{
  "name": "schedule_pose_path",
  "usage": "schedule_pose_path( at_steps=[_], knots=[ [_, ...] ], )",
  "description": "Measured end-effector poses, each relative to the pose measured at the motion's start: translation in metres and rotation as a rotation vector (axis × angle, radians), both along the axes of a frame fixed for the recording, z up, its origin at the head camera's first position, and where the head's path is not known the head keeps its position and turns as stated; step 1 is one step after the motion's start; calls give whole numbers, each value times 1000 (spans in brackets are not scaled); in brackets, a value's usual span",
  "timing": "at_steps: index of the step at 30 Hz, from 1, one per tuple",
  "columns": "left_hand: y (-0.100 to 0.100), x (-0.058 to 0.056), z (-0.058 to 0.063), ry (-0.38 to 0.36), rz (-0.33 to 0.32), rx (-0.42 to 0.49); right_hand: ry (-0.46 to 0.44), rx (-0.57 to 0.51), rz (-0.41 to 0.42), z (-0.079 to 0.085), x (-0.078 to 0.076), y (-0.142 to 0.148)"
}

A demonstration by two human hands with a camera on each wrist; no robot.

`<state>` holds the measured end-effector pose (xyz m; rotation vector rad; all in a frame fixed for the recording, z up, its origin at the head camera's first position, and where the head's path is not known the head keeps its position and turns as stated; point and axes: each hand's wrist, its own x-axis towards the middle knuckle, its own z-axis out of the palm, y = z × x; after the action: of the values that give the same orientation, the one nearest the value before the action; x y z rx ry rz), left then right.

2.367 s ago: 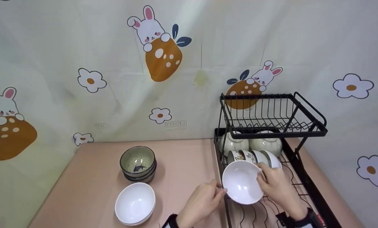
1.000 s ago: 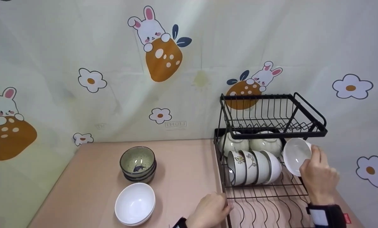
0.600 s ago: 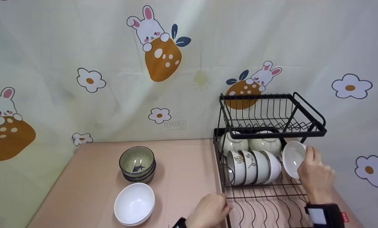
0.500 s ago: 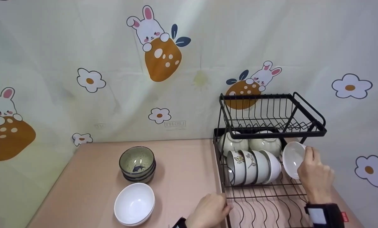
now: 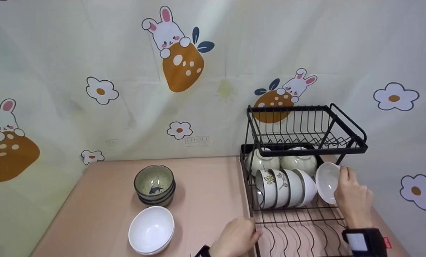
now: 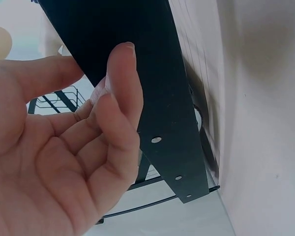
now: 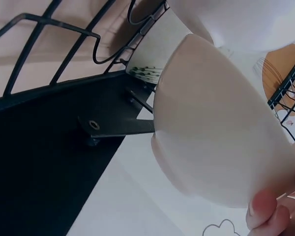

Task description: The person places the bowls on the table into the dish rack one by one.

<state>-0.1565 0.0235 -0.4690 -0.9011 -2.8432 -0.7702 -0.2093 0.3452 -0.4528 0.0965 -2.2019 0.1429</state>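
White bowl (image 5: 325,184) at 4 o'clock in the head view, tilted nearly on edge over the lower tier of the black rack (image 5: 313,152), toward its 3 o'clock side. Right grip (image 5: 354,198) pinches the rim at the bowl's 2 to 3 o'clock; left grip (image 5: 235,236), near 6 o'clock, appears curled round the rack's 8 o'clock edge. Glossy, smooth wall: I judge it light, rigid, slick, apt to chip if knocked. Rim is the sensible hold, away from the neighbouring bowl (image 5: 308,188) at 9 o'clock; contact there unclear. Against a second ago, bowl sits lower, shifted toward 8 o'clock; left grip unmoved.
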Motion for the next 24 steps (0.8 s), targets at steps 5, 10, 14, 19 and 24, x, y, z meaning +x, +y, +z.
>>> schedule_pose_path(
  at_steps=[5, 10, 14, 19, 24],
  knots=[
    [1, 1, 0, 10, 4, -14, -15, 4, 12, -3, -2, 0],
    [2, 2, 0, 8, 11, -22, -55, 3, 15, -7, -1, -2],
    [2, 2, -1, 0, 10, -14, -67, 6, 31, -9, 0, -2],
    [2, 2, 0, 3, 8, -11, -44, 23, 41, -12, -3, -4],
    [2, 1, 1, -2, -1, -4, -38, 49, 37, -15, -7, -7]
  ],
)
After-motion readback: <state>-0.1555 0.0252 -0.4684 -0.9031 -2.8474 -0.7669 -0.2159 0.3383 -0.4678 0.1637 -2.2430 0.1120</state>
